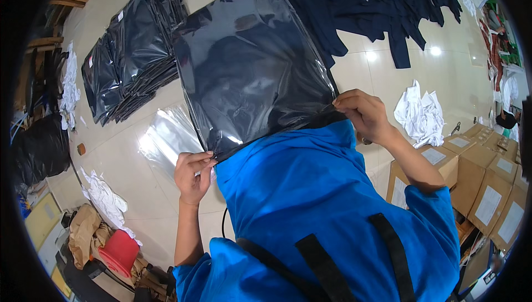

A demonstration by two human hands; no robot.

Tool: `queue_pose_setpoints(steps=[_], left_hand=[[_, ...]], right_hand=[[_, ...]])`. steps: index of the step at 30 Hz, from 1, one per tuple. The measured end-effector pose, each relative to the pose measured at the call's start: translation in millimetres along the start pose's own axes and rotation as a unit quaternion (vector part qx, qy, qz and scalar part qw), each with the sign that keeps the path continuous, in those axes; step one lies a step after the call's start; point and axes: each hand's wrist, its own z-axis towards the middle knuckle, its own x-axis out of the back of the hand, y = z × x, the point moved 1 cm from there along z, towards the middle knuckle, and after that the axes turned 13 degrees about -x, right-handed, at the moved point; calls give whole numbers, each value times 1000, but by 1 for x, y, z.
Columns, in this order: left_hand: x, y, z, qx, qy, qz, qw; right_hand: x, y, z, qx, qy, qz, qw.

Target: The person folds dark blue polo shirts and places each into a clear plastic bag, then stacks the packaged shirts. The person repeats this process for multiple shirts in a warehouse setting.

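A folded dark navy garment in a clear plastic bag (pixel 249 69) lies in front of me, its near edge close to my body. My left hand (pixel 194 174) pinches the bag's near left corner between thumb and fingers. At the near right corner, my right hand (pixel 366 114) grips the bag's edge with its fingers closed. Beside my left hand, a stack of flat clear plastic bags (pixel 172 138) lies on the tiled floor, partly under the bagged garment. Glare on the plastic hides some of the folds inside.
Several bagged dark garments (pixel 136 47) are piled at the far left. Loose navy garments (pixel 354 5) spread across the floor at the far side. White cloth (pixel 419 113) lies on the right, near stacked cardboard boxes (pixel 471 174). A red container (pixel 119 252) stands at the lower left.
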Motion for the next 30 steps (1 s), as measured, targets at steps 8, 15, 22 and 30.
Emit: queue_pose_setpoints(steps=[8, 15, 22, 30], left_hand=[[2, -7, 8, 164, 42, -140, 976], [-2, -2, 24, 333, 50, -197, 921], [-26, 1, 31, 325, 102, -68, 938], [-42, 41, 63, 81, 16, 56, 995]], right_hand=[[-2, 1, 9, -100, -9, 48, 994], [-6, -5, 17, -192, -24, 61, 979], [-20, -1, 25, -264, 88, 114, 954], [-31, 0, 32, -264, 11, 241, 934]])
